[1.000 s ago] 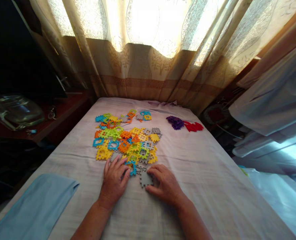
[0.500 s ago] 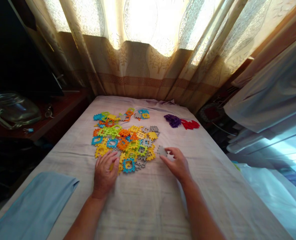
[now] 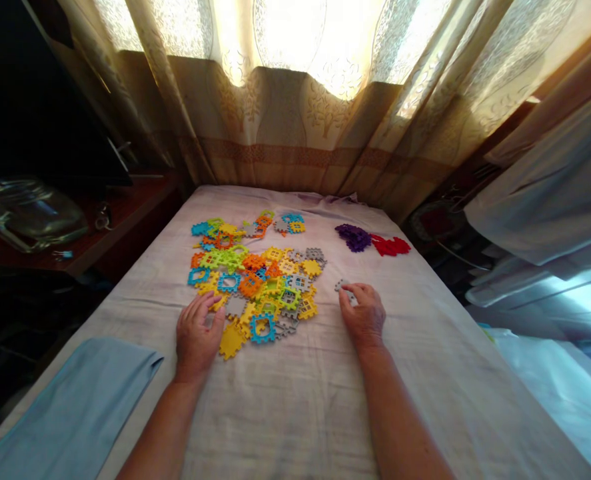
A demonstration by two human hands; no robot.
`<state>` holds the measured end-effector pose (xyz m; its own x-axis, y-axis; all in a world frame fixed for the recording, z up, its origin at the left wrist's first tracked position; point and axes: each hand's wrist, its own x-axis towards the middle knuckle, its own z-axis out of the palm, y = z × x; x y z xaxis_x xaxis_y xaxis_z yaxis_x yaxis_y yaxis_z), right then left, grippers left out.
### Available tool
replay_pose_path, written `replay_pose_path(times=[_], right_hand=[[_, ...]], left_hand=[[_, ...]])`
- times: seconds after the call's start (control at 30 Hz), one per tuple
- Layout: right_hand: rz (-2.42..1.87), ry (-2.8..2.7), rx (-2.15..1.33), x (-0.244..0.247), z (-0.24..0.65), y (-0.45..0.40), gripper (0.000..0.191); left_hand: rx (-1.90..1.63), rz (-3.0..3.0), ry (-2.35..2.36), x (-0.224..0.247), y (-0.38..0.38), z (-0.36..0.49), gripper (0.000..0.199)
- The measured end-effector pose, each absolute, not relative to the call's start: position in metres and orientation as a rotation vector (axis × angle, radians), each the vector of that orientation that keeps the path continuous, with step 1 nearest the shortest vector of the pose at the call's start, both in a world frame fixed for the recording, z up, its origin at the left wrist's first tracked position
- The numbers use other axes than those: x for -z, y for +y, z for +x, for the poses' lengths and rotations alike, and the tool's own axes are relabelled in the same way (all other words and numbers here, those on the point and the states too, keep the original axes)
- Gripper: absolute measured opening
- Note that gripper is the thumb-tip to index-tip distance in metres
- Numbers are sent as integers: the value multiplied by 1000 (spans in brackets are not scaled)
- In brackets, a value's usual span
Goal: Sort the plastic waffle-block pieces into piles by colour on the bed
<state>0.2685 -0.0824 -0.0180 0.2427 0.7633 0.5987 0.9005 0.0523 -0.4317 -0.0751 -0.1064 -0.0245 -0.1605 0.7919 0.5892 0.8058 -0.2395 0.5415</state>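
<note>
A multicoloured heap of toothed plastic building tiles (image 3: 251,285) spreads over the bed sheet, in yellow, orange, green, blue and grey. At its near left edge rests my left hand (image 3: 196,339), fingers apart and curved, with nothing visible in it. A solid yellow tile (image 3: 232,340) lies just right of that hand. Right of the heap, my right hand (image 3: 365,315) pinches a grey toothed tile (image 3: 341,285) close to the sheet; the fingers cover part of it.
A purple pile of tiles (image 3: 354,237) and a red pile (image 3: 391,245) lie at the back right. Folded blue cloth (image 3: 82,393) covers the near left. A glass jug (image 3: 32,217) stands on the dark wooden furniture at left. Curtains (image 3: 295,127) hang behind.
My right hand has moved slightly right with the grey tile and turned more palm-down. My left hand has drawn left, uncovering the yellow tile. The view has shifted slightly.
</note>
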Motion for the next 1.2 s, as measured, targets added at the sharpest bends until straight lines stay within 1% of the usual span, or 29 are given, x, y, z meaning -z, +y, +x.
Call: replay_pose_path(times=[0.13, 0.2, 0.33, 0.5, 0.63, 0.73, 0.97, 1.07, 1.2], right_hand=[[-1547, -1879, -57, 0, 244, -87, 16], [-1501, -2021, -127, -5, 233, -91, 11], [-1504, -2155, -86, -8, 220, -95, 36], [-1514, -2159, -62, -7, 210, -96, 35], [-1444, -2088, -75, -14, 207, -96, 37], [-1407, -2041, -116, -20, 207, -96, 34], [-1489, -1833, -349, -24, 236, -92, 37], [-1600, -1611, -357, -15, 265, -87, 45], [-1787, -1237, -275, 5, 298, -80, 65]], left_hand=[[1357, -2052, -1956, 27, -106, -73, 27], [1359, -2078, -1955, 27, -106, -74, 28], [1370, -2087, -1964, 26, -106, -74, 28], [1361, -2085, -1977, 27, -106, -75, 28], [1369, -2078, -1974, 28, -106, -75, 28], [1376, -2080, -1969, 28, -106, -75, 28], [1384, -2080, -1968, 27, -106, -74, 28], [1387, -2080, -1958, 27, -106, -75, 29], [1351, -2099, -1972, 29, -105, -77, 29]])
